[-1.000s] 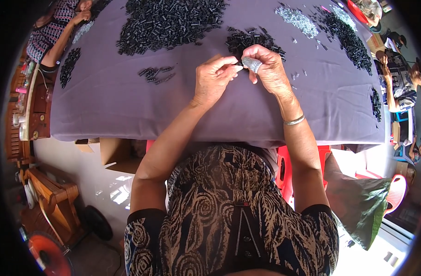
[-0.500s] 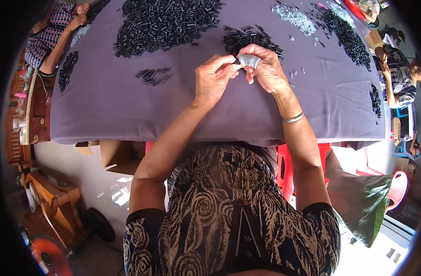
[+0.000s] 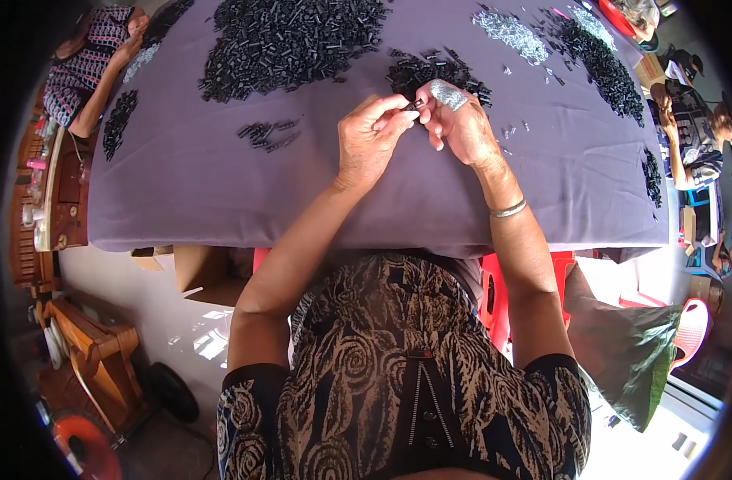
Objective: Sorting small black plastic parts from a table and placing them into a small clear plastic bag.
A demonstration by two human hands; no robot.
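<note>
Above the purple-grey cloth, my hands meet at a small black plastic piece (image 3: pixel 413 106). My left hand (image 3: pixel 370 138) pinches it between thumb and forefinger. My right hand (image 3: pixel 464 132) closes on its other end with bent fingers; exactly how those fingertips grip is partly hidden. Silvery wrapping (image 3: pixel 448 94) covers one digit of the right hand, and a metal bangle circles that wrist. Just beyond the right hand lies a pile of black pieces (image 3: pixel 430 67), partly covered by it. A small group of similar black pieces (image 3: pixel 268 134) rests left of my left hand.
A large black heap (image 3: pixel 294 44) spreads over the far cloth (image 3: pixel 302 208). Clear little pieces (image 3: pixel 512 36) and more black ones (image 3: pixel 602 68) lie far right. People sit at both sides, one with a hand (image 3: pixel 136 30) raised. An open cardboard box (image 3: pixel 202 272) stands below the near edge.
The wrapped digit of my right hand has lifted away from the piece, up and to the right, leaving the black piece more exposed. My left hand has barely moved.
</note>
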